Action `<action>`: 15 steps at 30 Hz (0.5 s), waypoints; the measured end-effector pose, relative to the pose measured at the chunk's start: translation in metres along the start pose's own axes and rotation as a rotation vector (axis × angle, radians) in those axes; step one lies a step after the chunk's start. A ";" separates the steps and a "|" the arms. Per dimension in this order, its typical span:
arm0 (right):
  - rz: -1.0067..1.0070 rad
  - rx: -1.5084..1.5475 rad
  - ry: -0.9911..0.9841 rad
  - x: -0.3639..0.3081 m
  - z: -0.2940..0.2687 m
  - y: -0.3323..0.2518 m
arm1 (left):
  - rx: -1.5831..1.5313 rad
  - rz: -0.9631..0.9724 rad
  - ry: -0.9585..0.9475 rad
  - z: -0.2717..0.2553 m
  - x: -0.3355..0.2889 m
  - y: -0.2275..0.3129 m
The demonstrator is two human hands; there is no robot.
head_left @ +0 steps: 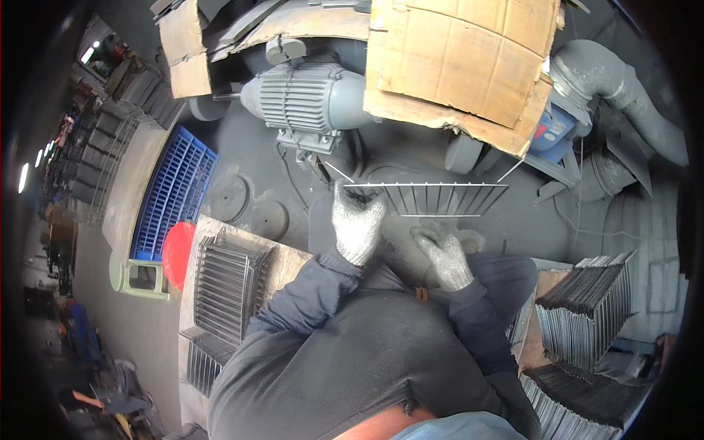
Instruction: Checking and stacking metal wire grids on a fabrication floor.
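Both my hands wear grey knit gloves. My left hand (357,222) grips the left end of a flat wire rack (440,198), a grid of thin parallel metal rods, held out in front of me below a grey electric motor (308,99). My right hand (446,258) sits lower, just under the rack's near edge; whether it touches the rack is unclear, its fingers are curled.
Stacked wire racks (227,282) lie on a board at my left, more stacks (587,312) stand at my right. Torn cardboard (458,62) covers the machine ahead. A grey duct (623,92) runs at the right. A blue plastic crate (172,194) and red lid (178,253) sit left.
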State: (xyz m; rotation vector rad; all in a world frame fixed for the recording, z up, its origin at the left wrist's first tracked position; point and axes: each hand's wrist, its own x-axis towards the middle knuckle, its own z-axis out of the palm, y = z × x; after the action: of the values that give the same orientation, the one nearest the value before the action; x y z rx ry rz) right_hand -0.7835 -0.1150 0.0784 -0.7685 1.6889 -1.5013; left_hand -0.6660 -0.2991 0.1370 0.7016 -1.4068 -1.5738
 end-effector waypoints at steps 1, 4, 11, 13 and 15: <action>0.004 0.000 0.009 -0.002 -0.004 -0.003 | -0.002 -0.005 -0.008 0.000 0.000 -0.002; 0.096 0.078 0.208 -0.008 -0.026 -0.014 | 0.039 0.036 -0.010 -0.001 0.000 -0.010; -0.369 -0.158 0.861 -0.002 -0.050 -0.025 | 0.085 -0.049 -0.030 0.010 -0.002 -0.012; -0.433 0.023 0.637 0.003 -0.057 -0.035 | 0.141 -0.129 -0.069 0.018 0.000 -0.018; -0.233 0.042 0.559 0.020 -0.076 -0.032 | 0.143 -0.118 -0.149 0.016 0.008 -0.061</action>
State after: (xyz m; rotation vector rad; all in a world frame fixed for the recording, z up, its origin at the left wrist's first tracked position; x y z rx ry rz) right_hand -0.8592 -0.0943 0.1111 -0.5662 2.0073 -2.0467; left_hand -0.6981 -0.3003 0.0826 0.7776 -1.6253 -1.6571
